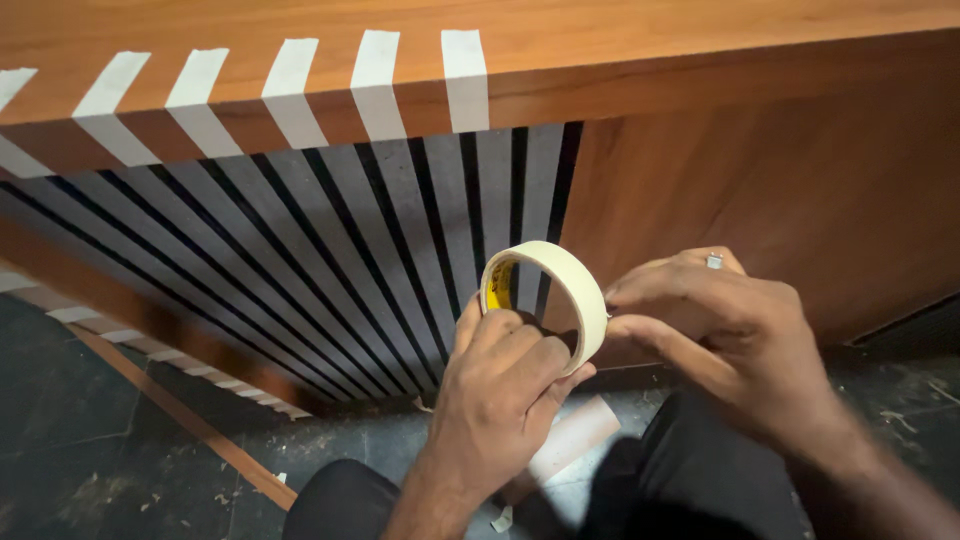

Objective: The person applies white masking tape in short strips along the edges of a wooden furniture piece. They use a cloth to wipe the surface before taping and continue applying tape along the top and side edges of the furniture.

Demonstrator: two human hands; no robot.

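Just in front of the slatted panel point(330, 260), the light, stiff roll of masking tape point(545, 300) is gripped through its core by the closed left hand point(500, 375), its sticky edge pinched by the right hand point(720, 330), best held by the rim

Panel: I see a wooden counter point(760, 150) above the grip.
Slats: grey strips point(330, 240) left of it.
Floor: dark tiles point(90, 430) below-left.
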